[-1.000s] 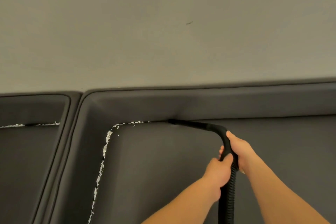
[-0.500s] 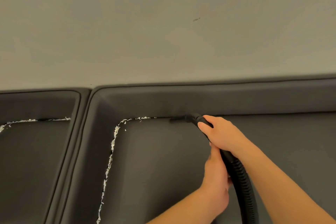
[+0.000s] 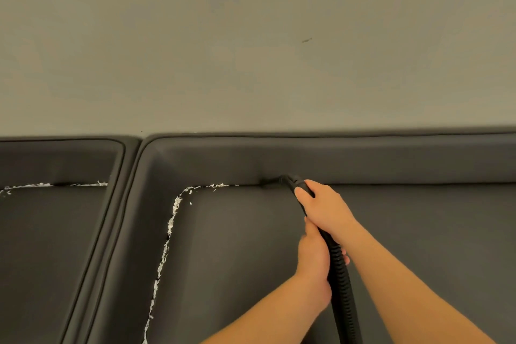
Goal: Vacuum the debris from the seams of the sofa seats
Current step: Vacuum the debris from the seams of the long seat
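Observation:
A black vacuum hose (image 3: 342,282) runs up from the bottom edge to a slim nozzle (image 3: 287,179) whose tip is pressed into the back seam of the dark grey sofa seat (image 3: 237,246). My right hand (image 3: 326,209) grips the nozzle near its front end. Just below it, my left hand (image 3: 314,260) grips the ribbed hose. White shredded debris (image 3: 170,226) lines the seat's left seam and its back corner, ending a little left of the nozzle tip. The back seam to the right of the nozzle looks free of debris.
A second seat (image 3: 42,246) lies to the left, with white debris (image 3: 55,184) along its back seam. The sofa backrest (image 3: 363,159) rises behind both seats. A plain beige wall (image 3: 251,36) fills the upper half of the view.
My right hand slid forward along the nozzle toward its tip, and my left hand took the hose just below it. The nozzle tip stays in the back seam near the same spot.

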### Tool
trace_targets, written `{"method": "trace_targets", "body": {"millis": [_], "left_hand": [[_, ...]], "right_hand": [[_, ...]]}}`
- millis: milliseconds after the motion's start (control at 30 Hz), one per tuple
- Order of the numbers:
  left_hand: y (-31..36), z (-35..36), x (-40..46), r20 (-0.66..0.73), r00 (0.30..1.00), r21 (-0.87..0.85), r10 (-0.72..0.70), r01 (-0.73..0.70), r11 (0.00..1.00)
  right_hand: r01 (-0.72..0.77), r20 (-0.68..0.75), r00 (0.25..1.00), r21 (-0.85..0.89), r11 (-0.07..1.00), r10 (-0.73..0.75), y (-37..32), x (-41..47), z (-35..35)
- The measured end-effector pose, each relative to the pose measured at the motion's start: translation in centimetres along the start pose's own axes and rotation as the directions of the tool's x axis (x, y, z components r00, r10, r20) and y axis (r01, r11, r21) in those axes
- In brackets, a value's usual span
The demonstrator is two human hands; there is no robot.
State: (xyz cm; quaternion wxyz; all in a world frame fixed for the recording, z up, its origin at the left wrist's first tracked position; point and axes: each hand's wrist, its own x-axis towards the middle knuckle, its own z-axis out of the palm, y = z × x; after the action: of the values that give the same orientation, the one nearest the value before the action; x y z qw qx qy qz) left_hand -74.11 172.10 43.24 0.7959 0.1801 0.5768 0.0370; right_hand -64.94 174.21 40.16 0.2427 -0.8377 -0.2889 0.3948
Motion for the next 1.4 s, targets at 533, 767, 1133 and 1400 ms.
{"method": "trace_targets", "body": {"millis": [533,767,1133,1400], "left_hand": [[3.5,-1.7,0.9,-0.067,0.996,-0.053,0.053,-0.057,0.997],[5.2,-4.0,3.1,-0.090,0.994,-0.107,0.069,-0.079,0.991],[3.4,-7.6,3.7,-0.017,0.999,0.070,0.047,-0.046,0.996],[1.5,-6.2,1.6,0.124,0.992,0.232,0.030,-0.059,0.971]], "right_hand": [[0.016,0.085,0.996,-0.058,0.998,-0.011,-2.9,4.2,2.6],[-0.045,0.100,0.994,-0.068,0.997,0.052,-4.6,6.7,5.6],[-0.255,0.063,0.965,0.456,0.853,0.255,-1.8,5.2,7.2],[-0.239,0.175,0.968,0.452,0.859,0.178,-2.2,0.6,2.6]]}}
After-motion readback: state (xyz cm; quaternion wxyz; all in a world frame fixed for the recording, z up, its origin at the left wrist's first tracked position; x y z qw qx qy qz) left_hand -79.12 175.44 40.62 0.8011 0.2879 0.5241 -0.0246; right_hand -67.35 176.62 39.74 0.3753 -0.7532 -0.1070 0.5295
